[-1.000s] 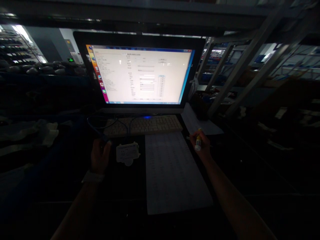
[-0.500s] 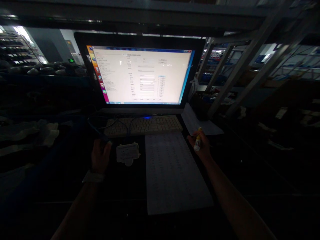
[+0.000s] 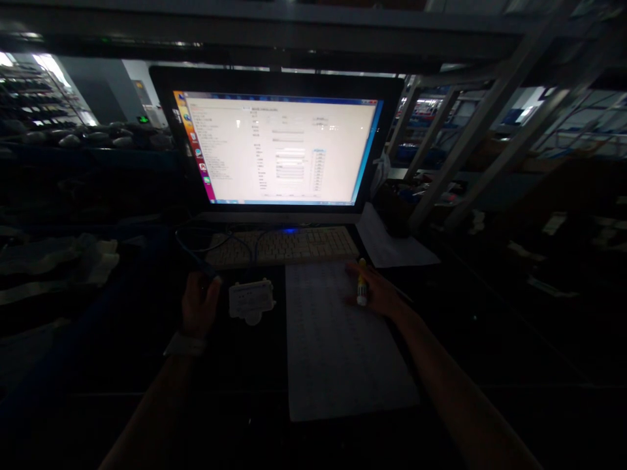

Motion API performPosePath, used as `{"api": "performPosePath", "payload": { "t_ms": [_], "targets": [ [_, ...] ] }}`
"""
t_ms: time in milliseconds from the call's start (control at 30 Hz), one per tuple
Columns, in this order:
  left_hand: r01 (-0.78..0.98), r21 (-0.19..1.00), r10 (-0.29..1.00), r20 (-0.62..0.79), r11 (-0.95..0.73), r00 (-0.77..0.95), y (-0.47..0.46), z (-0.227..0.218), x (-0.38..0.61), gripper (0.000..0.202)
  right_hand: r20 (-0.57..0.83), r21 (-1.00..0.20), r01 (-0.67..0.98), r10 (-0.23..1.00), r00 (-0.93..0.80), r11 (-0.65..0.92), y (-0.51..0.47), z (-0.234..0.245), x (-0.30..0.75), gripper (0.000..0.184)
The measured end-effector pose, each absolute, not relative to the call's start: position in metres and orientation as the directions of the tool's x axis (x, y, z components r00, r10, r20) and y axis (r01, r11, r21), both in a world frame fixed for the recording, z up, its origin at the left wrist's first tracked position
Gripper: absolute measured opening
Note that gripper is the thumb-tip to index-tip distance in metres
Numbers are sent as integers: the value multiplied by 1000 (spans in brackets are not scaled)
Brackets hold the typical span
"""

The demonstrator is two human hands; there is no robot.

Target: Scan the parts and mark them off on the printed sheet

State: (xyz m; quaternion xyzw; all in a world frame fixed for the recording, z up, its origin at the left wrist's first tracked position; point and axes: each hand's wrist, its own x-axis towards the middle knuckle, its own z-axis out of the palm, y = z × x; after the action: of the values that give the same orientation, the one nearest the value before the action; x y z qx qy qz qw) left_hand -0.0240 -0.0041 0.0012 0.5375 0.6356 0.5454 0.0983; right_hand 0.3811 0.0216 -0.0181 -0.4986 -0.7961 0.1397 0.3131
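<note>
The scene is very dark. My right hand is closed around a white marker with a yellow cap and rests over the upper right part of a printed sheet. My left hand lies curled on the dark desk, apparently over a mouse that I cannot make out, just left of a small white device with a cable. A white keyboard sits beyond both hands, under a lit monitor.
A loose paper lies right of the keyboard. Slanted metal frame bars rise at the right. Pale cloth-like items lie at the left. Shelves stand in the lit background.
My right hand has moved left with the marker, from beside the sheet's right edge onto the sheet. My left hand has stayed put.
</note>
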Motion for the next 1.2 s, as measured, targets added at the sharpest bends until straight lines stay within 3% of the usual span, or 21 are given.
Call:
{"api": "performPosePath", "payload": {
  "t_ms": [233, 600, 1200],
  "targets": [
    [567, 809, 805, 436, -154, -403, -3, -2, -25, 35, 201, -518, 754, 914, -352, 404, 23, -11, 384, 81],
    [516, 842, 825, 400, -158, -399, -3, -1, -21, 34, 206, -561, 714, 907, -368, 418, 21, -11, 385, 74],
    [515, 832, 810, 441, -207, -387, 0, -7, -23, 33, 208, -520, 729, 893, -399, 446, 22, -9, 386, 71]
  ]
}}
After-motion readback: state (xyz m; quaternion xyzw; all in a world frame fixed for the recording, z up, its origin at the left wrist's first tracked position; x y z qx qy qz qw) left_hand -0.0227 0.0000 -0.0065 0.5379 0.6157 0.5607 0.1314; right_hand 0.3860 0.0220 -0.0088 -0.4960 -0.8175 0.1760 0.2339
